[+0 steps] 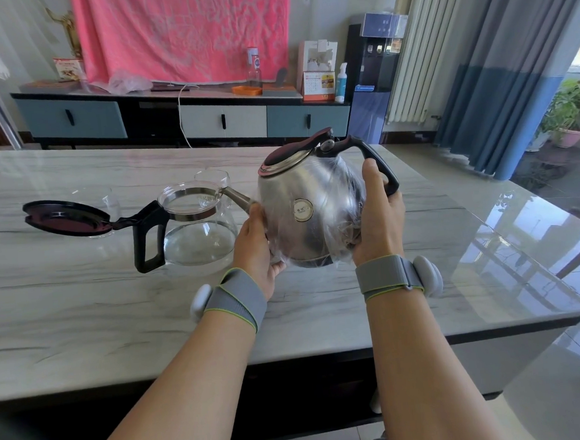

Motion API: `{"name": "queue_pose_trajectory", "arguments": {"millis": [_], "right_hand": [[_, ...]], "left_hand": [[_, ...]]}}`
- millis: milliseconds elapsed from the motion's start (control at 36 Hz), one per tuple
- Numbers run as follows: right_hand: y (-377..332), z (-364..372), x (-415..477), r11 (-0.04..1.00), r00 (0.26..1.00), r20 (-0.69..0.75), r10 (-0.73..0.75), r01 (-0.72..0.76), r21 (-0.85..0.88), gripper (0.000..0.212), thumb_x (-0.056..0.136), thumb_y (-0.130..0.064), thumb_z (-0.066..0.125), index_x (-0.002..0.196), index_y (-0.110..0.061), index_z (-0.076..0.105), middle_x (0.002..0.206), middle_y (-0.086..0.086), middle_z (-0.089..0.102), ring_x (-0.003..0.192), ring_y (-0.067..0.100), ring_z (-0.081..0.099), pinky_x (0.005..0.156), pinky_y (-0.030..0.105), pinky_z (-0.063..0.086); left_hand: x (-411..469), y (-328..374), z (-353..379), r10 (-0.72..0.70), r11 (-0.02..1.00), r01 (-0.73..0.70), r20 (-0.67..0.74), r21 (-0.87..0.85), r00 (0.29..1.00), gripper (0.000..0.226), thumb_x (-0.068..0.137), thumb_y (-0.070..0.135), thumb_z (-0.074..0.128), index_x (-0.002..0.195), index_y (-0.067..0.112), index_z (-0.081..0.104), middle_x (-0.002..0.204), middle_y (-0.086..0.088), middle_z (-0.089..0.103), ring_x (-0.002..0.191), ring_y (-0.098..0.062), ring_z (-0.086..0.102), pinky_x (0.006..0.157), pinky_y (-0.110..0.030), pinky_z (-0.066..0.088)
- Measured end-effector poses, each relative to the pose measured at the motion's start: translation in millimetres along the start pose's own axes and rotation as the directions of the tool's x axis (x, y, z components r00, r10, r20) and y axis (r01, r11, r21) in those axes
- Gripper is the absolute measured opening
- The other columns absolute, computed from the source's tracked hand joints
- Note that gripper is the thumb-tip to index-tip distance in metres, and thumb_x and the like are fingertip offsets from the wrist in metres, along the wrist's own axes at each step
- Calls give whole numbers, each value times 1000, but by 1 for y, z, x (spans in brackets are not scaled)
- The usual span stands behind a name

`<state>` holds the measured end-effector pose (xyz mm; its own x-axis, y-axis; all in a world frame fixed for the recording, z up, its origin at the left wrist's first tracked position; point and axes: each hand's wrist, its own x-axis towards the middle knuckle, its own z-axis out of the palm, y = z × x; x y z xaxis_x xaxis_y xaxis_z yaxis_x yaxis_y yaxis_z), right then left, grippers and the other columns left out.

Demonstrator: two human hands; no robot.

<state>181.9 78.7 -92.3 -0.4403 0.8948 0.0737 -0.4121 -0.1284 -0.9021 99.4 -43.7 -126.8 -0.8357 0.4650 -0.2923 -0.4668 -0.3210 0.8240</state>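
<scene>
A steel kettle (303, 208) wrapped in clear plastic film is held above the marble table (81, 303), tilted with its spout toward the left. My left hand (254, 243) cups its left side near the spout, fingers curled round the body. On the kettle's right side my right hand (379, 213) grips it, thumb up by the black handle (379, 165). The dark red lid (290, 152) is slightly ajar. Left of the kettle stands a glass pot (198, 229) with a black handle; its lid (65, 218) is flipped open.
Two clear glass cups (212, 179) stand behind the glass pot. The table's front edge runs near my forearms, its right edge by the glossy floor. Farther back are a low cabinet (185, 117), a pink cloth, a water dispenser (374, 76) and curtains.
</scene>
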Motion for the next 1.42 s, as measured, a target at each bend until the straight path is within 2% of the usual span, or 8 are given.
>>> {"name": "queue_pose_trajectory", "arguments": {"millis": [111, 333, 556, 750, 861, 1000, 1167, 1417], "right_hand": [[1, -1, 1, 1000, 1000, -11, 1, -1, -2, 30, 93, -48, 74, 82, -29, 53, 83, -11, 51, 84, 12, 50, 91, 36, 49], [-1, -2, 0, 1000, 1000, -15, 4, -4, -3, 27, 92, -50, 74, 94, -26, 62, 92, -7, 58, 93, 16, 59, 109, 50, 53], [-2, -1, -2, 1000, 1000, -7, 6, -6, -11, 28, 91, -51, 74, 88, -28, 59, 87, -9, 55, 89, 15, 54, 98, 41, 53], [-2, -1, -2, 1000, 1000, -10, 1, -1, -18, 22, 96, -47, 72, 90, -30, 60, 92, -9, 59, 92, 14, 58, 101, 40, 52], [-2, -1, -2, 1000, 1000, -8, 4, -4, -17, 25, 94, -48, 73, 88, -28, 59, 91, -9, 58, 91, 14, 57, 102, 42, 53], [-2, 0, -2, 1000, 1000, -17, -7, 7, -25, 30, 90, -49, 74, 82, -28, 54, 83, -10, 53, 85, 13, 52, 93, 38, 51], [-1, -1, 0, 1000, 1000, -18, -6, 5, -25, 30, 87, -52, 74, 90, -26, 60, 91, -8, 58, 92, 15, 58, 107, 48, 54], [-2, -1, -2, 999, 1000, -9, 4, -5, -37, 28, 89, -53, 74, 97, -27, 65, 99, -6, 64, 100, 18, 63, 110, 51, 53]], "left_hand": [[0, 0, 1, 1, 1000, -1, -6, 3, 1000, 33, 98, 61, 48, 108, 34, 64, 108, 5, 69, 100, -18, 65, 91, -47, 54], [-2, 1, 1, -8, 1000, 8, -18, 7, 1000, 34, 98, 61, 48, 111, 34, 64, 110, 4, 70, 100, -19, 65, 85, -45, 54], [-2, 1, 2, -8, 1000, 8, -16, -2, 1000, 31, 99, 59, 49, 104, 32, 65, 101, 5, 71, 95, -18, 66, 82, -43, 56], [-1, 1, 2, -8, 1000, 8, -14, 1, 1000, 31, 99, 59, 48, 107, 33, 64, 103, 5, 71, 95, -18, 66, 77, -41, 56], [-1, 1, 1, -3, 1000, 3, -15, 2, 1000, 33, 99, 60, 48, 111, 33, 64, 104, 5, 70, 95, -18, 66, 78, -41, 56], [0, 0, 1, -1, 1000, 1, -12, -4, 1000, 36, 98, 60, 49, 115, 33, 63, 104, 5, 70, 97, -18, 66, 85, -44, 56], [1, 0, 1, 2, 1000, -2, -8, -8, 1000, 37, 98, 61, 49, 118, 33, 63, 107, 5, 69, 100, -18, 65, 91, -49, 55], [-1, 1, 1, -3, 1000, 3, -1, -8, 1000, 32, 98, 60, 49, 111, 35, 63, 111, 5, 69, 100, -17, 65, 93, -50, 55]]}}
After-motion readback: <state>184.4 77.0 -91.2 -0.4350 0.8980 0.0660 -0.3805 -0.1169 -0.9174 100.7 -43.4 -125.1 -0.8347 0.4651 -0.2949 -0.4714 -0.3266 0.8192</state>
